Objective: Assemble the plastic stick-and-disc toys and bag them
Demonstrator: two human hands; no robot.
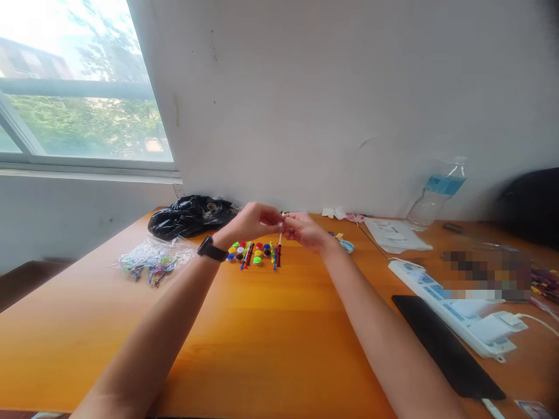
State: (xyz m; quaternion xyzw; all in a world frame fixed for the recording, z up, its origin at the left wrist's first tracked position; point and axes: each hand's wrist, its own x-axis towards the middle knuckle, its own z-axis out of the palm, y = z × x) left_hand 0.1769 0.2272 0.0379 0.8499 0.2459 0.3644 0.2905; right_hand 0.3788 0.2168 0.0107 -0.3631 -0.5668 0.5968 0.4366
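Note:
My left hand (pixel 262 222), with a black watch (pixel 212 249) on its wrist, and my right hand (pixel 304 230) meet over the far part of the table. Their fingertips pinch a thin white plastic stick (pixel 280 237) held roughly upright; part of it is hidden behind the fingers. Below the hands lie small round caps in several colours, among them a green cap (pixel 257 260) and a red cap (pixel 258 245). Thin coloured plastic sticks (pixel 247 256) lie beside them, and a blue stick (pixel 275 259) is among those under my right hand.
At left are a black plastic bag (pixel 192 216) and a clear bag of small coloured parts (pixel 152 259). At right stand a tilted water bottle (pixel 438 195), a white packet (pixel 396 234), a white power strip (pixel 449 305) with plugs, and a black flat slab (pixel 445 346).

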